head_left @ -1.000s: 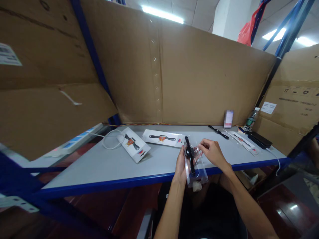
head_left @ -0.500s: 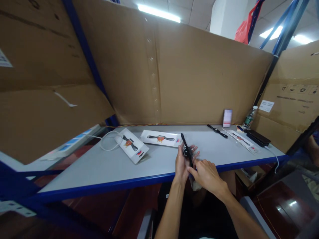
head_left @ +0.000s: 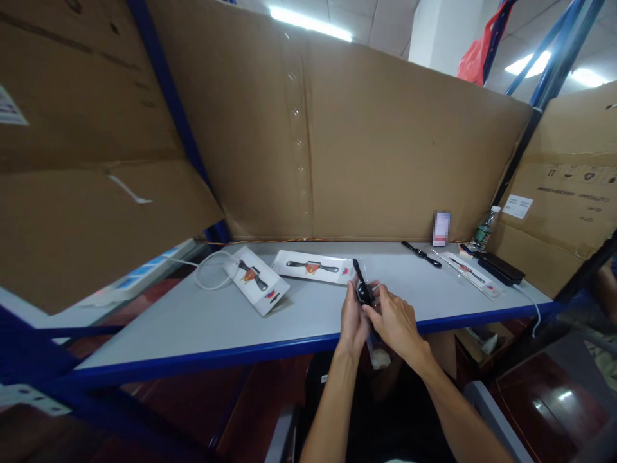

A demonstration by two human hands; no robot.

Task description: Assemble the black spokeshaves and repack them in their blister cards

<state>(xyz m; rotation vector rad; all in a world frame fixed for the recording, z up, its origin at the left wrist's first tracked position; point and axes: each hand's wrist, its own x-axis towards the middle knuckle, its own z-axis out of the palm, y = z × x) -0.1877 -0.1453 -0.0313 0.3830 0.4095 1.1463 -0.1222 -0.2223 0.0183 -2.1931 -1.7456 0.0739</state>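
Observation:
A black tool with a long handle (head_left: 365, 293) is held over the table's front edge, with clear plastic around it. My left hand (head_left: 354, 321) is wrapped round it from the left and below. My right hand (head_left: 396, 319) grips its lower part from the right, thumb and fingers closed on it. Behind my hands lies a white card package (head_left: 313, 265) picturing a black-handled tool. A second such package (head_left: 257, 281) lies tilted to the left. Another black tool (head_left: 421, 254) lies bare at the right of the table.
At the right are a clear packaged card (head_left: 468, 275), a black case (head_left: 500, 267), a bottle (head_left: 484, 230) and a phone (head_left: 440, 229) standing upright. A white cable (head_left: 198, 278) loops at the left. Cardboard walls (head_left: 385, 148) surround the table (head_left: 193, 328).
My right hand has moved up the black tool and closed further round it. The fingers of my left hand, spread before, are now mostly hidden behind the tool and my right hand.

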